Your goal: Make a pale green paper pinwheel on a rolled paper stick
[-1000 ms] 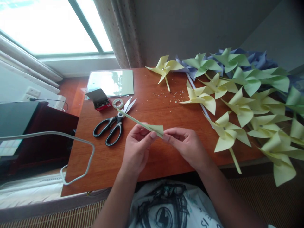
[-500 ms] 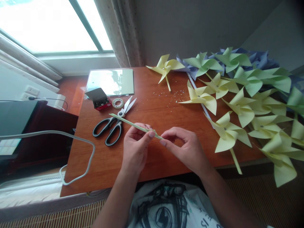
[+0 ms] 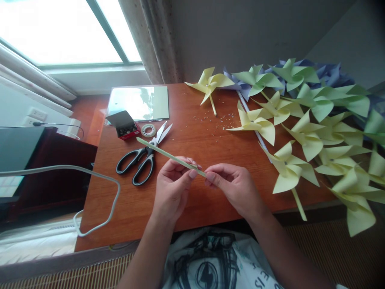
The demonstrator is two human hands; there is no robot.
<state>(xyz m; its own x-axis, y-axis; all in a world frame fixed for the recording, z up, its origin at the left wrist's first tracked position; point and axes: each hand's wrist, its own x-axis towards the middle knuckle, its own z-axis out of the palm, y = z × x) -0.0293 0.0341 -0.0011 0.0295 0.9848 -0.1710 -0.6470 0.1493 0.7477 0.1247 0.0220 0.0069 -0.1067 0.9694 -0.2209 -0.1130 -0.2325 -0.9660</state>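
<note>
A thin pale green rolled paper stick (image 3: 162, 151) slants across in front of me, its far end above the scissors. My left hand (image 3: 176, 180) is closed around its lower part, the thumb pressed along it. At the near end, my right hand (image 3: 231, 182) pinches the tip between thumb and fingers. Behind the stick lie black-handled scissors (image 3: 143, 164) with the blades a little apart. Beside them are a roll of tape (image 3: 148, 130) and an open red box (image 3: 130, 134) of small dark items.
Yellow pinwheels (image 3: 288, 166), green pinwheels (image 3: 315, 100) and purple ones (image 3: 327, 74) crowd the right side. One yellow pinwheel (image 3: 208, 83) lies at the back among paper scraps (image 3: 221, 120). A glossy sheet pack (image 3: 159, 102) sits back left. A white cable (image 3: 116, 192) loops over the left edge.
The stick's far end has risen slightly and moved a little left. My right thumb and fingers have shifted slightly at the near tip. Both hands keep their hold.
</note>
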